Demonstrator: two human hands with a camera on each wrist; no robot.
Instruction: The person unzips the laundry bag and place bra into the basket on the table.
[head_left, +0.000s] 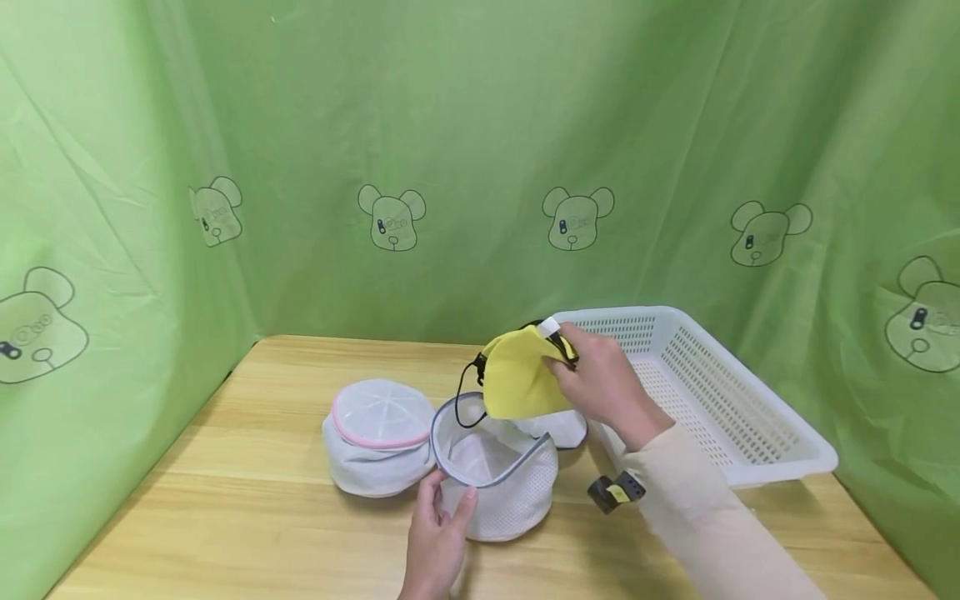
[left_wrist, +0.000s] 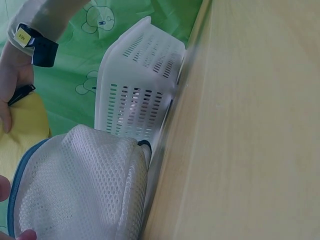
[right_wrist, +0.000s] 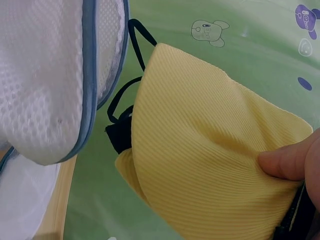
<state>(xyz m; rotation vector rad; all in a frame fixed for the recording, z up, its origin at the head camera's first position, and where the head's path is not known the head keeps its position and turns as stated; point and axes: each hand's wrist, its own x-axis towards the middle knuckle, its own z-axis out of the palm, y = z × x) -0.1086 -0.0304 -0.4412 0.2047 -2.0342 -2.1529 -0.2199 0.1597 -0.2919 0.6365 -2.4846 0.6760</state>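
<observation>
My right hand [head_left: 603, 379] pinches a folded yellow ribbed garment [head_left: 521, 375] with thin black straps and a white tag, thumb on its face. The garment hangs over the opening of a white mesh laundry bag [head_left: 502, 508] with a blue-grey zipper edge; one strap loop dangles across the opening. My left hand [head_left: 437, 537] holds the bag near its front rim, thumb and fingers at the edge. In the right wrist view the garment [right_wrist: 210, 145] is beside the bag's zipper edge [right_wrist: 89, 100]. The left wrist view shows the bag's mesh side [left_wrist: 85, 185].
A rounded white laundry bag [head_left: 382, 467] with a pink rim stands to the left. Another white bag [head_left: 562, 429] lies partly hidden behind the held one. A white slotted plastic basket [head_left: 757, 358] stands at the right. Green curtains enclose the wooden table [head_left: 247, 508].
</observation>
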